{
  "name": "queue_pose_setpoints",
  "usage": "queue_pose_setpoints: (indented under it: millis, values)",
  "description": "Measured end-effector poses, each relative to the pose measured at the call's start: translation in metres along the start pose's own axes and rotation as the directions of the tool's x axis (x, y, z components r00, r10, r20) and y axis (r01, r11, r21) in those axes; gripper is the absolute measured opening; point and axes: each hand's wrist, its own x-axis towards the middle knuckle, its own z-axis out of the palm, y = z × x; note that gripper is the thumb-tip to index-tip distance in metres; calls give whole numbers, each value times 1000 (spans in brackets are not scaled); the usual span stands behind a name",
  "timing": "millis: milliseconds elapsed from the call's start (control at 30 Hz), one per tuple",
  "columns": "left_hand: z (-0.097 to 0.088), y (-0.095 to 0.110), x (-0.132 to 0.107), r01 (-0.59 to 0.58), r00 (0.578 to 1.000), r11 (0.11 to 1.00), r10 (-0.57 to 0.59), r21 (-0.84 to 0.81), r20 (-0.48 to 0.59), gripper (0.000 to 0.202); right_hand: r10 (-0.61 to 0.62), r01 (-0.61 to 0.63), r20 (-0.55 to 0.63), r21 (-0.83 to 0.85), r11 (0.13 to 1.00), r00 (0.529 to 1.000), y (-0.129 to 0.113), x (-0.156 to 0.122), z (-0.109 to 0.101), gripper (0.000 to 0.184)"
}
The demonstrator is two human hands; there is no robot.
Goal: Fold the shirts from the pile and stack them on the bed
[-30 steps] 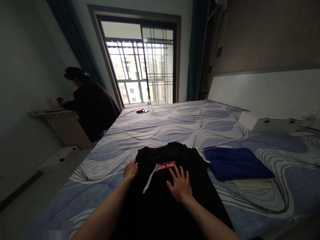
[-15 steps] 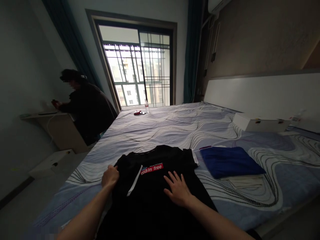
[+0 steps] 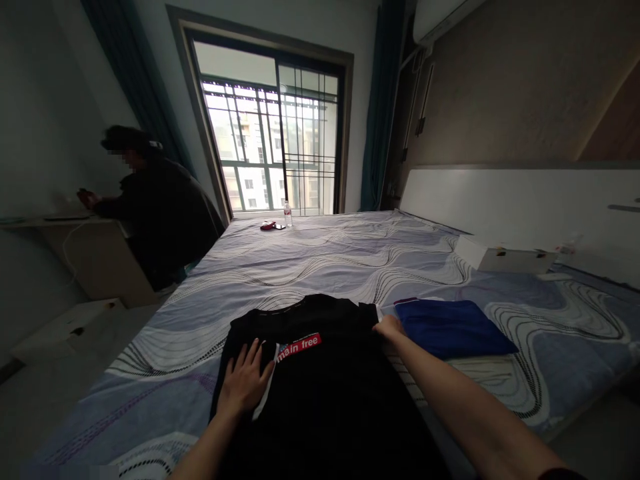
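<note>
A black T-shirt (image 3: 325, 393) with a red "main free" label (image 3: 299, 347) lies flat on the bed (image 3: 330, 260) in front of me. My left hand (image 3: 245, 381) rests flat on its folded-in left side, fingers spread. My right hand (image 3: 389, 327) has reached to the shirt's right shoulder edge, where its fingers close on the sleeve. Just right of that hand lies a folded blue garment (image 3: 453, 328) on top of a pale folded one.
A person in dark clothes (image 3: 155, 213) leans over a desk (image 3: 75, 250) at the left. A water bottle (image 3: 288, 215) and a red item (image 3: 267, 226) sit at the bed's far edge by the window. White boxes (image 3: 505, 257) rest near the headboard.
My right hand left the shirt's middle and moved to its right sleeve. My left hand shifted from the left edge onto the folded-in side, now lying flat.
</note>
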Motion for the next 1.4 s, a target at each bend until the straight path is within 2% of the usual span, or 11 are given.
queue_pose_setpoints:
  millis: [200,367,433,533,667,767,833,900,933,1100,1400]
  values:
    - [0,-1,0,-15,999,999,14,-30,-36,72,-145,149,54,-79,986,988,-19,-5,-4,35]
    - [-4,3,-2,-10,999,999,9,-34,-32,71,-494,508,198,-27,861,847,-59,-61,23,28]
    - [-5,3,-3,-11,1000,999,10,-44,-26,71,-560,573,191,-15,819,806,-67,-74,36,42]
    - [-5,3,-4,-11,1000,997,11,-74,-13,73,-587,606,195,-52,794,786,-67,-77,58,66]
    - [-5,-3,3,-4,1000,978,0,-210,-20,66,-522,582,385,-52,812,761,-65,-59,81,68]
    - [-11,-13,17,76,979,940,-134,-334,-155,58,-480,501,267,-13,865,836,-72,-38,87,59]
    - [-17,-20,30,268,876,905,-371,-330,-307,57,-333,334,45,-30,942,942,-78,-22,87,58]
    - [-23,-23,45,487,747,830,-557,-271,-364,60,-175,170,-97,-56,984,980,-84,-6,87,61]
    - [-25,-24,53,537,738,814,-580,-219,-345,59,-146,140,-101,-72,988,984,-87,2,88,58]
    - [-23,-23,105,371,896,925,-378,-76,-232,34,-223,223,8,-101,970,975,-99,41,104,29]
    - [-11,-32,188,368,897,927,-374,-73,-233,39,-191,189,1,-138,972,982,-123,99,125,36]
